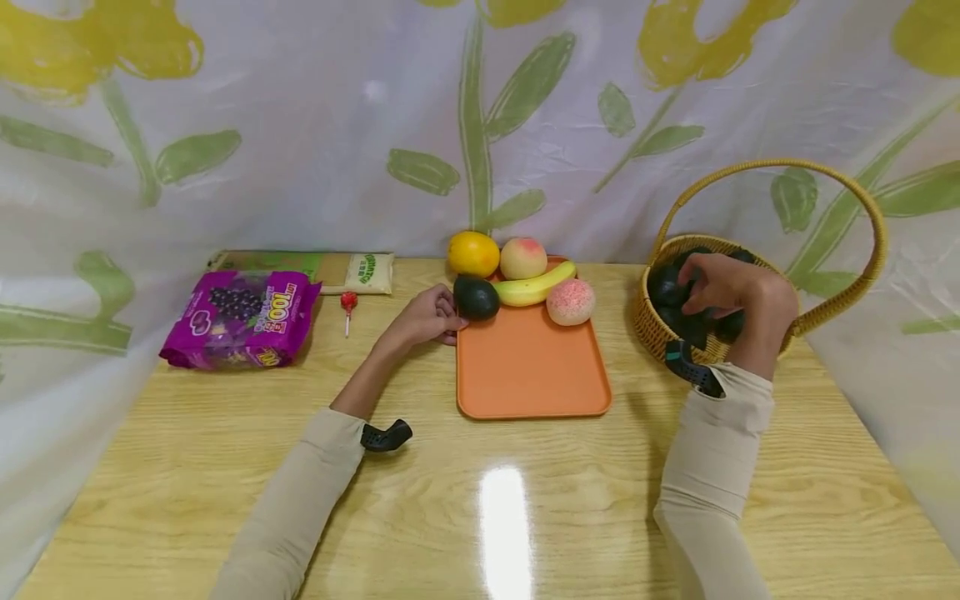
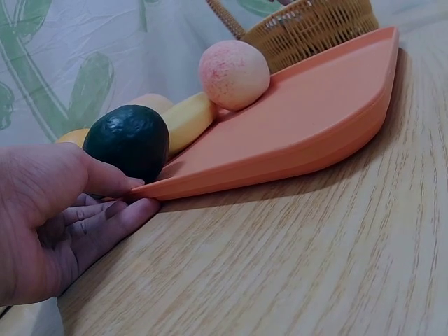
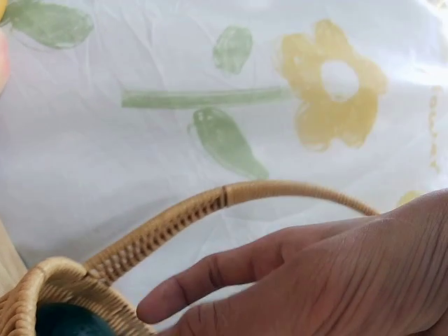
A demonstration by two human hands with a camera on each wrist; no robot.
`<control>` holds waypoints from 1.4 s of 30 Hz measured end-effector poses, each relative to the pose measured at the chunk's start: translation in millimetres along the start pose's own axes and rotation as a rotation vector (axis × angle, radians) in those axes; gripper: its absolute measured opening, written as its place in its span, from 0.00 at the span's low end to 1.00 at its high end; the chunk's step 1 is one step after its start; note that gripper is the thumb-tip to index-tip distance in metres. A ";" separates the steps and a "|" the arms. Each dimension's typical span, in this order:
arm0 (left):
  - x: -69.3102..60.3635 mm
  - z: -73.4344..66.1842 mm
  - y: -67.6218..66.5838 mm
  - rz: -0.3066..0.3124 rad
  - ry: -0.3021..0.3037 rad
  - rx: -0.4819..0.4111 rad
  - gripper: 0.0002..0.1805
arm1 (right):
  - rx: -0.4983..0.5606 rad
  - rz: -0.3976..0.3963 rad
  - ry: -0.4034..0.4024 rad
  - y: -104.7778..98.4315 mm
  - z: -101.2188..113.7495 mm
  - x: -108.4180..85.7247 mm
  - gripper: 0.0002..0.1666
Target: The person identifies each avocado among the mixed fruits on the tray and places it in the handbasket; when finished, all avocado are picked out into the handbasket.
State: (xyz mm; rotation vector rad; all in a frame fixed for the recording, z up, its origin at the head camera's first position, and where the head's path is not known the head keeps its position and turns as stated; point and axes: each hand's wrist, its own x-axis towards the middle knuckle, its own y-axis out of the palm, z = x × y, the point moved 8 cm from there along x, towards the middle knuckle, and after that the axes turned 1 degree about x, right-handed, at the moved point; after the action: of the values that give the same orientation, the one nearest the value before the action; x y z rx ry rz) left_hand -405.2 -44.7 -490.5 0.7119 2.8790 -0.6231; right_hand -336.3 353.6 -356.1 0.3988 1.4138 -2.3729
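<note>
At its far left edge, an orange tray (image 1: 532, 375) is pinched by my left hand (image 1: 429, 318), thumb on the rim and fingers beneath in the left wrist view. Close to that thumb, a dark green avocado (image 1: 476, 297) lies on the tray. A banana (image 1: 528, 288), a pink speckled peach (image 1: 571, 302), another peach (image 1: 523, 258) and a yellow-orange fruit (image 1: 474, 254) sit around the tray's far end. My right hand (image 1: 738, 287) hovers over a wicker basket (image 1: 649, 329) with fingers loosely bent, above several dark green avocados (image 1: 666, 286). Nothing shows in its grasp.
The basket's tall handle (image 1: 795, 164) arches behind and right of my right hand. Left of the tray lie a red lollipop (image 1: 348, 303), a purple grape-printed snack bag (image 1: 243, 321) and a flat tan packet (image 1: 367, 273). A flower-printed curtain (image 1: 315, 167) hangs behind the table.
</note>
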 end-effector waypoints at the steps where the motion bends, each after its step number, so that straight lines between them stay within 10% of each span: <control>1: -0.5 0.2 0.5 0.000 -0.004 0.000 0.20 | -0.016 -0.013 -0.010 -1.3 1.9 -1.0 0.25; 9: -1.2 -0.6 1.2 -0.005 -0.002 -0.021 0.20 | -0.201 -0.137 -0.207 -10.6 37.2 -4.8 0.20; 42: -1.2 0.7 -0.2 -0.006 0.012 -0.039 0.19 | -0.210 -0.236 -0.707 44.1 195.1 36.2 0.19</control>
State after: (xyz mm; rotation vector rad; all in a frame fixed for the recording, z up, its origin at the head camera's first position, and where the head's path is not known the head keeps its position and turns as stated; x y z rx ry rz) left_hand -404.2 -45.7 -490.8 0.7035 2.8966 -0.5638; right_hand -361.9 156.0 -315.3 -0.6347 1.3709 -2.1563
